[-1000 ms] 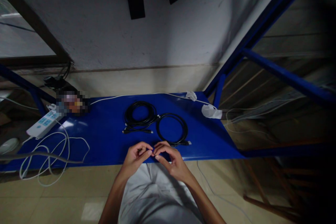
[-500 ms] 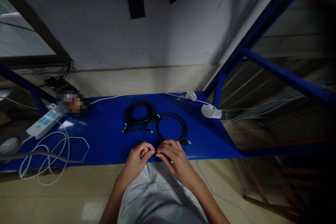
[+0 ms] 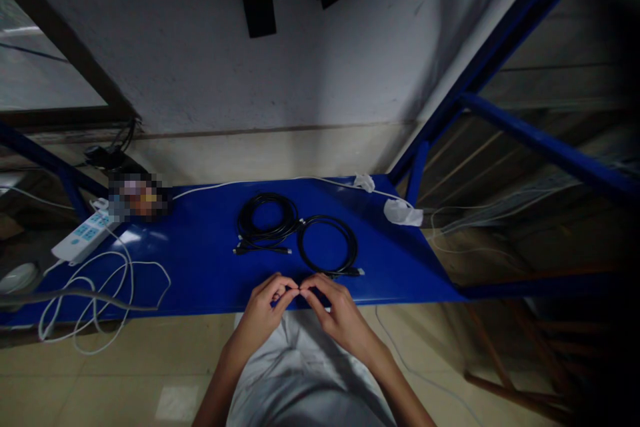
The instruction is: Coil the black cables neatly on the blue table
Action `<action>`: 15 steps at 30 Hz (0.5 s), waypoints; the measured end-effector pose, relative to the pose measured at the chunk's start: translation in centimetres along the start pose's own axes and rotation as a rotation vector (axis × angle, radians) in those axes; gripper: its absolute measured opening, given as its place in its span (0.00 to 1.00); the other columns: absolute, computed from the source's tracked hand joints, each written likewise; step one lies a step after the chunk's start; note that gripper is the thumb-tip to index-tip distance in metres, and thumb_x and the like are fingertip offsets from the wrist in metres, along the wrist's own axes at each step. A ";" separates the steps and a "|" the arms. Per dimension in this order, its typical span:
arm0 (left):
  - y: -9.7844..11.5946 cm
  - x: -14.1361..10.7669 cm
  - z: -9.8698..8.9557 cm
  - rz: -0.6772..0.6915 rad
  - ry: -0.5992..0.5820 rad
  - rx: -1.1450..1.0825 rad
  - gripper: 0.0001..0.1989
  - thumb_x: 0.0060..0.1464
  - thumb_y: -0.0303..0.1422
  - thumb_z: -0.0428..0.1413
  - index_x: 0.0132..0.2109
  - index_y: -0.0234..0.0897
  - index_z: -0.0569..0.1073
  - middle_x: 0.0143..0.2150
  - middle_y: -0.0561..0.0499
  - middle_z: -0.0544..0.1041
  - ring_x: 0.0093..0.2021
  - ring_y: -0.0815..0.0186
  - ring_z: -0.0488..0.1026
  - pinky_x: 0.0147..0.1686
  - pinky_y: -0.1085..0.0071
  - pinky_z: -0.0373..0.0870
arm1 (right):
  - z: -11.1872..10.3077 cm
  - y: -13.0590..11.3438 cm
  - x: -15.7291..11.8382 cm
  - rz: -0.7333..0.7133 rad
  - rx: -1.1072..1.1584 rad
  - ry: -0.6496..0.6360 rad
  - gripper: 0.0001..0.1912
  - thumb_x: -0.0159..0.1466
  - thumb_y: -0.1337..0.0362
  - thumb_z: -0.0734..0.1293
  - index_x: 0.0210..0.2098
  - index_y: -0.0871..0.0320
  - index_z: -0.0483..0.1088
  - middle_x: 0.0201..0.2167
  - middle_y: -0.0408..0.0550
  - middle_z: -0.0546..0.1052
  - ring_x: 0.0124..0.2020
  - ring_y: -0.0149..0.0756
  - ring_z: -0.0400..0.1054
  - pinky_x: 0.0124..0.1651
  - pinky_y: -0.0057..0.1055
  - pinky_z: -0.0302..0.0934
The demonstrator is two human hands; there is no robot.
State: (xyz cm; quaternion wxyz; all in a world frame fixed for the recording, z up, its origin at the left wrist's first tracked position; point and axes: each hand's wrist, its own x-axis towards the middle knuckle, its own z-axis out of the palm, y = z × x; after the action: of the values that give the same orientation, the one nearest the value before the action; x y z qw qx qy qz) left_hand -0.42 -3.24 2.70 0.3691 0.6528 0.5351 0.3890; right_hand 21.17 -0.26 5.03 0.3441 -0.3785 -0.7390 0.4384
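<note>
My left hand (image 3: 273,300) and my right hand (image 3: 333,303) meet fingertip to fingertip over the near edge of the blue table (image 3: 200,267). Both are pinched, thumb against forefinger. Something small and dark may sit between the tips, too tiny to name. Just beyond my right hand lies a single-loop black cable (image 3: 356,243), its plug (image 3: 355,271) pointing right. A thicker coil of black cable (image 3: 245,213) rests behind and to the left, its connectors lying at the coil's near side.
At the left a white power strip (image 3: 83,237) lies by tangled white cord (image 3: 130,267) hanging over the edge. Crumpled white pieces (image 3: 403,212) sit at the back right. A blue frame (image 3: 540,140) stands right. A wall closes the back.
My right hand's fingers have drawn in to a pinch, and the two hands' fingertips have come together. More of the looped cable's near side shows. The cables stay in place.
</note>
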 end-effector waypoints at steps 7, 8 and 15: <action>-0.1 -0.1 0.1 0.040 -0.014 0.069 0.09 0.74 0.38 0.58 0.50 0.40 0.80 0.40 0.49 0.78 0.37 0.66 0.72 0.42 0.70 0.68 | -0.2 0.1 -0.2 0.088 0.012 -0.018 0.11 0.80 0.57 0.65 0.49 0.53 0.79 0.43 0.48 0.84 0.44 0.41 0.79 0.49 0.35 0.68; -0.1 -0.1 0.1 0.046 -0.005 0.070 0.09 0.74 0.39 0.58 0.50 0.40 0.79 0.40 0.49 0.78 0.37 0.66 0.72 0.42 0.70 0.68 | -0.2 0.1 -0.2 0.095 0.014 -0.012 0.11 0.80 0.56 0.65 0.48 0.53 0.79 0.43 0.48 0.84 0.43 0.41 0.78 0.48 0.35 0.68; -0.3 -0.2 0.5 0.101 0.007 0.109 0.08 0.74 0.37 0.57 0.52 0.40 0.80 0.40 0.48 0.79 0.38 0.65 0.75 0.41 0.71 0.70 | -0.4 -0.4 -0.2 0.115 0.061 0.015 0.13 0.80 0.55 0.64 0.46 0.54 0.77 0.41 0.48 0.83 0.42 0.41 0.79 0.46 0.33 0.69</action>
State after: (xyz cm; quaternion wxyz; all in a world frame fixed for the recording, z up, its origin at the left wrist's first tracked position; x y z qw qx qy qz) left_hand -0.10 -3.45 2.15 0.3112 0.6967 0.5232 0.3794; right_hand 21.46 -0.44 5.51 0.3354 -0.4128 -0.6999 0.4767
